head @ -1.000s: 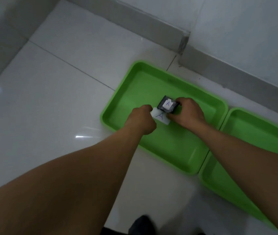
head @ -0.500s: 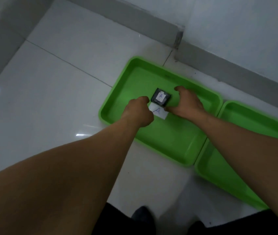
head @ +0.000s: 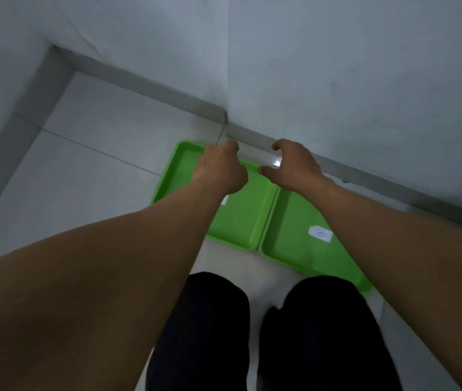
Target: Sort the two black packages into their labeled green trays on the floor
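We see our left hand (head: 220, 172) curled into a loose fist over the left green tray (head: 241, 221), nothing visibly gripped, covering most of its white label (head: 224, 200). At three o'clock from it, our right hand (head: 294, 165) hangs spread and empty. The right green tray (head: 289, 235), touching the first, carries a label (head: 321, 234). The black packages are out of sight. Dark trousers (head: 266, 334) sit at six o'clock.

Two bright green trays (head: 241, 221) (head: 289, 235), a white label (head: 321, 234), pale grey floor (head: 83, 176), black trousers (head: 201, 334).
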